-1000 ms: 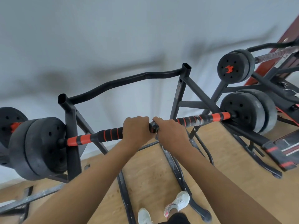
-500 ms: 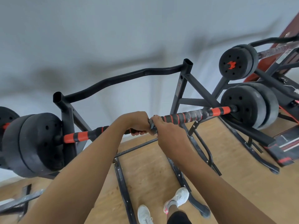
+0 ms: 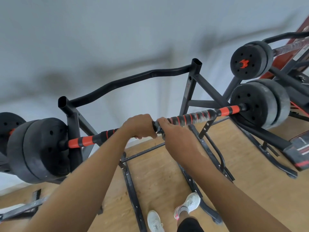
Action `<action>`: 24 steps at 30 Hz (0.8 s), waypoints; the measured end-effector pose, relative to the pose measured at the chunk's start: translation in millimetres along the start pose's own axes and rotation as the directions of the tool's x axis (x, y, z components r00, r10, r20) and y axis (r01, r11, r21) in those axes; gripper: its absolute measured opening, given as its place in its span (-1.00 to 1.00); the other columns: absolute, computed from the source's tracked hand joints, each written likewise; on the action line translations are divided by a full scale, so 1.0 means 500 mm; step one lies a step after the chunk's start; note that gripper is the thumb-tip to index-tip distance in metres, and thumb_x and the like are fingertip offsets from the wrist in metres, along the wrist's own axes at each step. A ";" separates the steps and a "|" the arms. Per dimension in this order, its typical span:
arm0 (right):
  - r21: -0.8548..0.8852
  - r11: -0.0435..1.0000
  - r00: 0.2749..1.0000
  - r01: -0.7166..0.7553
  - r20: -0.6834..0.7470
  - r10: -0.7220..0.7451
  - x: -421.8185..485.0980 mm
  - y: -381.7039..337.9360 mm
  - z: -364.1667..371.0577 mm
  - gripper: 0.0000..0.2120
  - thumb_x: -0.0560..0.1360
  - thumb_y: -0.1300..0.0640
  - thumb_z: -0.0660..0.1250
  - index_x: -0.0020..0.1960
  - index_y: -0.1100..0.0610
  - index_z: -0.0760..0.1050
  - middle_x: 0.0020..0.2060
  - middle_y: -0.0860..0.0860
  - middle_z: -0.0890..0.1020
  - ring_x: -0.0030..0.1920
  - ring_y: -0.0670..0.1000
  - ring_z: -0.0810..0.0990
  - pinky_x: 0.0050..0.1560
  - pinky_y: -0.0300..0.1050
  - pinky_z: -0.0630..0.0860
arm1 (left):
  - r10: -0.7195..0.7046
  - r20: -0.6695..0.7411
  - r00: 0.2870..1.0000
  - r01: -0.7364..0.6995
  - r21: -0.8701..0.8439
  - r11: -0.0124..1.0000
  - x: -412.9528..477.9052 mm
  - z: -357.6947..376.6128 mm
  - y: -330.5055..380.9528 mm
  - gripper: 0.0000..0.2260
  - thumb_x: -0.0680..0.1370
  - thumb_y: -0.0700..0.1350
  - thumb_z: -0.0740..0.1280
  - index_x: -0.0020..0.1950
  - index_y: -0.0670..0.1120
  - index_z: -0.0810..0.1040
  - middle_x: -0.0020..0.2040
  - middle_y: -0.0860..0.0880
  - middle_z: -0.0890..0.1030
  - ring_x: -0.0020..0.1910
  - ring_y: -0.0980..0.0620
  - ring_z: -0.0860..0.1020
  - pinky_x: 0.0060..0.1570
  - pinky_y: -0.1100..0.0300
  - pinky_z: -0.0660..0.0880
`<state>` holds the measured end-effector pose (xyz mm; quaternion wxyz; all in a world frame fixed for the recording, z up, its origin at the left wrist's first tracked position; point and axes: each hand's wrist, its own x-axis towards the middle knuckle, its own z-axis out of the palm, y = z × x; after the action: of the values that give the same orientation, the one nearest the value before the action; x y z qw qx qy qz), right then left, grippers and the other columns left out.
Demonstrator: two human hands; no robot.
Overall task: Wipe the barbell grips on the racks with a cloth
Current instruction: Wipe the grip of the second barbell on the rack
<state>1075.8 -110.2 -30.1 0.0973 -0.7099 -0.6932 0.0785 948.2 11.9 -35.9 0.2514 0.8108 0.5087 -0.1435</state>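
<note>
Head view looked down on a barbell (image 3: 192,118) lying across the near side of a black rack (image 3: 127,80), its ends past the rack's left and right uprights and loaded with black plates (image 3: 38,148). The left hand (image 3: 138,126) was curled over the middle of the bar, fingers wrapped under it. The right hand (image 3: 173,133) sat just beside it, almost touching, clamped on a grey cloth (image 3: 160,130) wrapped round the bar (only a crumpled fold showed, between the two hands). To the right of that hand the black-and-red grip looked scuffed pale; the left grip was darker. Below lay a wooden floor (image 3: 158,173) and two white shoes (image 3: 154,221). A second loaded bar (image 3: 249,60) sat near the rack's far right corner.
</note>
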 end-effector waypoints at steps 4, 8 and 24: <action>-0.019 1.000 1.000 0.002 -0.013 -0.002 0.004 -0.001 -0.003 -0.38 0.51 0.37 0.26 0.47 -0.01 0.21 -0.17 0.00 0.63 -0.37 0.03 0.51 -0.40 -0.04 0.56 | 0.065 0.213 0.975 -0.021 -0.205 0.979 0.005 -0.044 -0.007 -0.69 0.46 0.11 0.58 -0.19 -0.13 0.67 -0.36 0.00 0.67 -0.45 0.06 0.59 -0.32 0.19 0.56; -0.022 1.000 1.000 0.016 -0.004 -0.016 0.040 -0.003 -0.011 -0.50 0.54 0.33 0.28 0.40 -0.01 0.32 -0.09 0.04 0.64 -0.25 0.08 0.57 -0.34 -0.04 0.54 | 0.049 -0.393 0.918 0.050 0.238 0.970 -0.018 0.029 0.000 -0.62 0.48 0.28 0.43 -0.21 -0.03 0.55 -0.38 0.08 0.55 -0.38 0.04 0.55 -0.32 0.18 0.45; -0.014 1.000 0.998 0.010 0.059 -0.009 0.031 -0.012 -0.023 -0.25 0.57 0.40 0.19 0.65 0.01 0.03 0.35 0.04 0.55 -0.11 0.08 0.63 -0.25 -0.01 0.56 | 0.030 -0.352 0.936 0.034 0.175 0.984 0.012 -0.001 -0.013 -0.76 0.54 0.13 0.44 -0.15 -0.03 0.60 -0.32 0.05 0.61 -0.36 0.05 0.57 -0.22 0.14 0.58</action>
<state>1073.4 -94.7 -17.1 0.0723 -0.7045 -0.6997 0.0940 945.1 18.8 -40.0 0.0821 0.8420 0.5315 -0.0411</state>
